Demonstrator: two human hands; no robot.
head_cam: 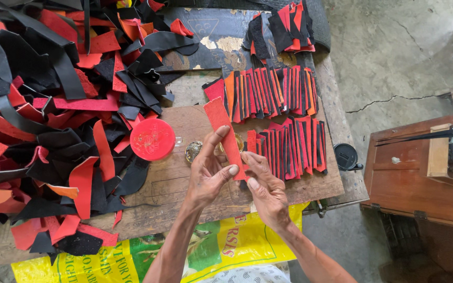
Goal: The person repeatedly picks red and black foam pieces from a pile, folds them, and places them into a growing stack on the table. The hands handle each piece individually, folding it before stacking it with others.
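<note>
Head view, looking straight down. Left hand (209,175) raised over a brown wooden worktop (184,194), thumb up along the left edge of a long red leather strip (225,137), fingers (230,171) curled round and pinching its lower part. Right hand (266,189) just beside the left, touching it, fingertips pressed against the strip's bottom end from the right side. Strip tilted, upper end leaning up and left, lower end lost between the two hands.

Behind the strip, two rows of cut red and black leather pieces (279,118) set on edge and overlapping like fanned cards, the near row just right of the hands. Farther back, a smaller stack of red and black pieces (284,29) on a dark sheet (211,39).

Left of the hands, a round red plastic lid (152,139) lying flat on the worktop, and between lid and hands a small shiny round metal object (193,151), too small to make out further. Over the whole left side, a big loose heap of red and black leather scraps (43,115) spilling onto the board.

At the near edge, a yellow and green printed sack (132,257) hanging below the worktop. To the right, a black round cap (346,155) at the worktop's edge, a brown wooden box (410,178) well apart, cracked grey concrete floor (394,57) beyond.
</note>
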